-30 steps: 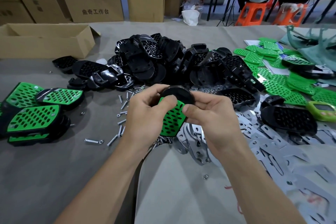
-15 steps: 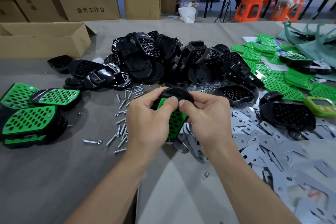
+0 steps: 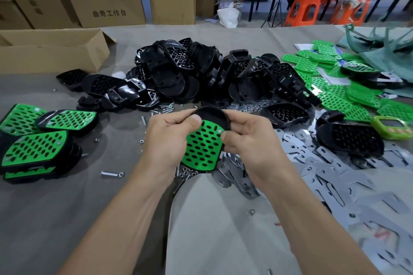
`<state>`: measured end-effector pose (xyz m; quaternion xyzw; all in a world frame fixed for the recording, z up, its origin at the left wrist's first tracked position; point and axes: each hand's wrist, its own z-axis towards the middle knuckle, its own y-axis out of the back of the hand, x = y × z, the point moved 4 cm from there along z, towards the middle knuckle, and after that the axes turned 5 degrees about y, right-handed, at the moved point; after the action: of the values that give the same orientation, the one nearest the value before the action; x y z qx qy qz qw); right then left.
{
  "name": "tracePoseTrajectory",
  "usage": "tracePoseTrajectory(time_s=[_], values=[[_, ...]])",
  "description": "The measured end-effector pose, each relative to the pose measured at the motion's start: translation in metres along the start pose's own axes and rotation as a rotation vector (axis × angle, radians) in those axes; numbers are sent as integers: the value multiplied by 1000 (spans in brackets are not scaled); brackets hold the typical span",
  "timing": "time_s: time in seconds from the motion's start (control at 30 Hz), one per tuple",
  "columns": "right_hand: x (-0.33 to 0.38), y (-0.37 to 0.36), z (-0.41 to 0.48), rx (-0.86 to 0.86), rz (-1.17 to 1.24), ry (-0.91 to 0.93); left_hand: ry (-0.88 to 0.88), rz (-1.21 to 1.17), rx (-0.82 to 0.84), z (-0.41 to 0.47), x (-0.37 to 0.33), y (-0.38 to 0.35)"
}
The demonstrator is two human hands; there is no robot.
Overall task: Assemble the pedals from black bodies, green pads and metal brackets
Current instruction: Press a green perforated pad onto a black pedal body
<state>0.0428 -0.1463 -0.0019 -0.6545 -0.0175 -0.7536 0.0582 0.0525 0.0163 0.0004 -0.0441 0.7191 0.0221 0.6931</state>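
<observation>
Both my hands hold one pedal (image 3: 202, 144) above the table, a black body with a perforated green pad on its face. My left hand (image 3: 166, 140) grips its left edge, thumb on the pad's top corner. My right hand (image 3: 250, 140) grips the right edge, thumb beside a small screw in the pad. A heap of black bodies (image 3: 201, 73) lies behind. Loose green pads (image 3: 335, 98) are spread at the right. Metal brackets (image 3: 324, 176) cover the table to the right of my hands.
Finished green-faced pedals (image 3: 35, 143) are stacked at the left. Loose bolts and nuts (image 3: 111, 173) lie around the hands. An open cardboard box (image 3: 51, 51) sits at the back left, a green timer (image 3: 391, 127) at the right. People sit on orange stools (image 3: 301, 12) beyond the table.
The pedal has tilted so more of the green pad faces me. My thumbs have moved apart from the pad's top middle to its two upper corners.
</observation>
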Motion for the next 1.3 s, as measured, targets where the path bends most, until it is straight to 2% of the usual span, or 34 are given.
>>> tracePoseTrajectory(time_s=[0.13,0.27,0.33,0.5,0.7,1.0,1.17,1.3], values=[[-1,1,3,-48,18,17,-25,57,28,0,1,-1],[-2,3,4,-46,39,15,58,60,310,5,-3,9],[-3,2,4,-33,44,11,65,50,380,5,-4,11],[-1,1,3,62,44,54,31,44,276,4,-1,8],[-2,0,5,27,27,118,-7,84,191,8,3,7],[-5,0,7,24,67,69,96,96,454,9,-2,19],[-6,-2,7,154,-61,54,102,134,475,8,1,24],[-7,0,9,138,-76,81,68,161,420,10,1,21]])
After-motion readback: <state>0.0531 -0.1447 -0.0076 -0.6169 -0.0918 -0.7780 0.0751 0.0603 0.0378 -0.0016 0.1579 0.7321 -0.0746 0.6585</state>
